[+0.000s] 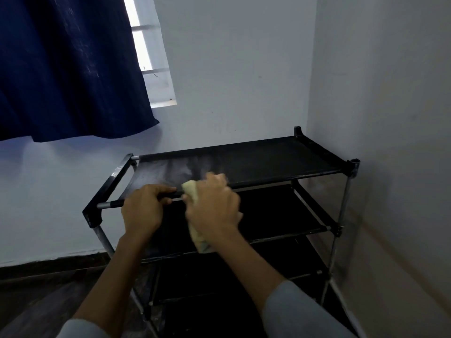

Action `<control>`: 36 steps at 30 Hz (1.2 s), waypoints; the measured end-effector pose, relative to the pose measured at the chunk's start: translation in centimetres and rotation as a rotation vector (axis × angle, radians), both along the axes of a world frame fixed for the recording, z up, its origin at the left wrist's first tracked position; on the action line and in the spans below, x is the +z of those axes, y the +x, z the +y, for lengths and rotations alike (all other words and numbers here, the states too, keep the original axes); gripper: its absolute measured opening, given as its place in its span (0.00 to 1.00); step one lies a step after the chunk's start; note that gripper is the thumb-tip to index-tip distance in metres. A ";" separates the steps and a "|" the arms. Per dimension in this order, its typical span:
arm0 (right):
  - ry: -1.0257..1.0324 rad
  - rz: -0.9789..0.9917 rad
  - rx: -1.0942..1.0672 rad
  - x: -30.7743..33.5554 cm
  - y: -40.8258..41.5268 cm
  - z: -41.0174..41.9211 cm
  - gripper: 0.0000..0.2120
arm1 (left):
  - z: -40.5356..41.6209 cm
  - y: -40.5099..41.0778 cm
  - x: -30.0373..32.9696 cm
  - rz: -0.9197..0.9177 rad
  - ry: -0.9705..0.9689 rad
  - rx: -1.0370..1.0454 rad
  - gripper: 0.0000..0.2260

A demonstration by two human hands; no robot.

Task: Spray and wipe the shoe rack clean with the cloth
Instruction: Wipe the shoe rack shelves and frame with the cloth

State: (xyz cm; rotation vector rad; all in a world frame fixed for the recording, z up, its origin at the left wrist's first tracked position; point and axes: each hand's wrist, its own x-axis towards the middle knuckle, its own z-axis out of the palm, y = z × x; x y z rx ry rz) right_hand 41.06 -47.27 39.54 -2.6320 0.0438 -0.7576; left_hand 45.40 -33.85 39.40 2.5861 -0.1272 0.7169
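A: Quick check. Why's your left hand point(142, 208) parked on the front bar point(114, 204) of the shoe rack point(256, 164)?

B: You're bracing it, I'd say. Fingers curled over the bar, thumb under, so you're gripping the rail. The rack looks like a light tube-and-fabric frame; w/o that hold it would prob. slide or rock as you scrub.

A: And the right hand point(214, 206)?

B: It's bunched round the cloth point(195, 215), a pale yellow one, fingers closed on it. One end pokes out by your thumb, the other hangs down below the wrist. The hand's blurred, so you're likely mid-stroke. It sits at the front edge of the top shelf point(268, 154), just beside your left hand.

A: Why wadded up, not flat?

B: A wad gives more pressure on a small patch. The fabric shelf sags, so a flat cloth would prob. just skim it.

A: Where's the dirt?

B: There's a greyish smear on the top shelf's left part, behind your hands. Can't tell if it's dust or spray mist. The right part looks darker and cleaner.

A: Spray bottle?

B: Not in view.

A: The rest?

B: Lower shelves point(280, 215) sit beneath; I can't tell if they're wiped. The rack's tucked in the corner against the wall point(378, 118), so the far right post will be awkward to reach. Blue curtain point(68, 69) hangs up left, well clear of the rack.
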 end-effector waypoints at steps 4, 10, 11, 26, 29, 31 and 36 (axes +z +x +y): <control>-0.062 0.039 0.130 0.3 0.5 1.8 0.18 | -0.1 -0.2 0.3 0.009 -0.025 -0.012 0.08; -0.032 0.073 0.029 0.5 -0.9 -5.9 0.20 | -0.6 -0.6 0.4 0.076 -0.101 -0.008 0.11; -0.015 0.083 -0.011 0.3 -1.1 -7.8 0.20 | -0.6 -0.7 0.5 0.080 -0.109 -0.010 0.11; 0.119 0.079 -0.316 0.4 -1.0 -15.9 0.20 | -7.7 -1.7 1.5 0.228 -0.078 -0.247 0.15; 0.032 0.046 -0.187 -0.1 -0.5 -11.0 0.20 | -12.3 -1.5 1.4 0.147 -0.088 -0.384 0.08; 0.023 -0.013 -0.140 -1.2 0.1 -10.1 0.20 | -13.6 -0.9 0.9 0.094 -0.138 -0.372 0.08; -0.057 -0.175 -0.080 -4.2 -0.1 -15.1 0.26 | -13.4 0.1 -0.1 0.086 -0.257 -0.360 0.11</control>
